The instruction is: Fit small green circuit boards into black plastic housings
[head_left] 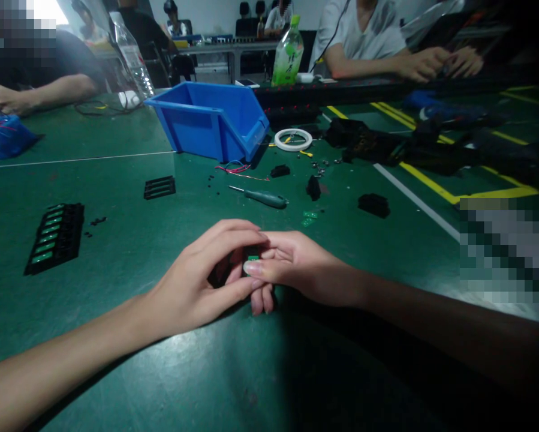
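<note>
The left hand [197, 282] and the right hand [296, 270] were brought together low over the green surface [116, 360], well in front of the blue bin [213, 123]. A small black part [252, 257] with a green face was gripped between them. The left hand was curled closed around it, and the part was pinched from the other side by the thumb and forefinger of the right hand. Most of the part was hidden by the fingers.

Between the hands and the bin, a green-handled screwdriver [262, 197] was laid flat on the surface. A black tray [56, 237] filled with a row of green pieces was seen in front of the bin and well to its left. A small black grille [160, 187] was placed just in front of the bin's left corner. A bundle of red wires [240, 170] was lying close against the bin's front right corner. A black block [374, 204] was set well to the right of the bin and nearer than it.

A white tape roll [293, 139] was laid just right of the bin. Behind the bin a green bottle [288, 57] was stood upright to the right and a clear bottle [132, 57] to the left. Further behind it to the right, the hands of a co-worker [424, 63] were rested at the far edge of the surface.
</note>
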Demonstrator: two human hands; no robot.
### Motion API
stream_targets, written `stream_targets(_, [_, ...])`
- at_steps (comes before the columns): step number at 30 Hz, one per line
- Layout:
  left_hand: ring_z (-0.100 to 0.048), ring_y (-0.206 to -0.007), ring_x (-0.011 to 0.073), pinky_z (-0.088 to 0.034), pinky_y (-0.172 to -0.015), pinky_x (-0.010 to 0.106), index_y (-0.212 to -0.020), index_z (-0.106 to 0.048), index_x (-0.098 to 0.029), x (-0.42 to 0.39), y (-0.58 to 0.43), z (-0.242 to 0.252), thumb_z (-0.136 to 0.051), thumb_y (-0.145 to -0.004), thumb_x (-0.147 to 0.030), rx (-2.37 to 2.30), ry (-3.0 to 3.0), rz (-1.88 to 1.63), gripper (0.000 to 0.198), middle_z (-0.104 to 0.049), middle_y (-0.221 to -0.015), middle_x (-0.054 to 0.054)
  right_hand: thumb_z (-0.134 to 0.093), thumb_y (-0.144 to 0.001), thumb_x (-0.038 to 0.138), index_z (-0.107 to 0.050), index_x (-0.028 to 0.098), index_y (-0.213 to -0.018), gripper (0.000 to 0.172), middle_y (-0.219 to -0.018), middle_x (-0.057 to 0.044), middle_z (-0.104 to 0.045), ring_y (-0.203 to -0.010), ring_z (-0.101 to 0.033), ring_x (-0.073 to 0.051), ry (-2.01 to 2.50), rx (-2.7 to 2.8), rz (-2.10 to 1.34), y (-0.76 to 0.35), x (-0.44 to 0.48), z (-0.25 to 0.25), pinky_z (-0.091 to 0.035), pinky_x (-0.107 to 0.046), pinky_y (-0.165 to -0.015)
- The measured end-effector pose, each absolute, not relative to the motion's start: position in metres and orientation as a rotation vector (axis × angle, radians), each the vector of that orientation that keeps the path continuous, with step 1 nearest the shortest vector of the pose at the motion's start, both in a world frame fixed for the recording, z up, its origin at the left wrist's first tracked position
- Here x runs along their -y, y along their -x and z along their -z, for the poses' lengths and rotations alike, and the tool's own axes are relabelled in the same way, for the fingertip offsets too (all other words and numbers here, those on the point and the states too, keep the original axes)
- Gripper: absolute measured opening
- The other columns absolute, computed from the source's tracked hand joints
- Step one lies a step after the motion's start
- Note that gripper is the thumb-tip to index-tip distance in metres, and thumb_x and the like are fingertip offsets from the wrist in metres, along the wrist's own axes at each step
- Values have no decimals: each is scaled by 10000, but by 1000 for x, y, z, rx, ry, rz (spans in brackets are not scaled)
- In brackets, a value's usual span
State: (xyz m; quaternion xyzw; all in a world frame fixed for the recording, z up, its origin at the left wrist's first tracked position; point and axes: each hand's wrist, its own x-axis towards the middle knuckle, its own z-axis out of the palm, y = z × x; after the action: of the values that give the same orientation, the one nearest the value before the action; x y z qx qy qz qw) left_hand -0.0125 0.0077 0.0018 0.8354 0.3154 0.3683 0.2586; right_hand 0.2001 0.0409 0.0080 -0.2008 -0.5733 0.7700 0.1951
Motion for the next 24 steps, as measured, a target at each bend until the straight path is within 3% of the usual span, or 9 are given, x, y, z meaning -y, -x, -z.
stream_targets(5, [-595,-1287,259,-533,-1045,396,-1191,-639,-205,-7,11,-5,-710,-927,-166,-880,-2283,-1038,276,-604,-1376,133,-701,-944,426,-617,105,-1028,342,-737,-44,-706,-654,-701,-143,609,1598,-2156,-200,-43,-12,-555,-231,-610])
stream_targets(13, [-613,-1255,253,-547,-1020,385,-1142,-638,-196,-6,11,-5,-712,-924,-158,-869,-2271,-1049,233,-613,-1355,137,-687,-948,325,-609,105,-1078,268,-763,-52,-716,-664,-706,-146,614,1577,-2183,-200,-43,-10,-563,-237,-628])
stream_targets(24, [-617,-1247,259,-544,-1024,407,-1164,-633,-200,-7,12,-4,-705,-932,-176,-857,-2283,-1041,244,-616,-1356,139,-715,-931,380,-614,103,-1092,335,-769,-49,-715,-653,-698,-146,580,1583,-2189,-202,-43,-10,-565,-244,-633])
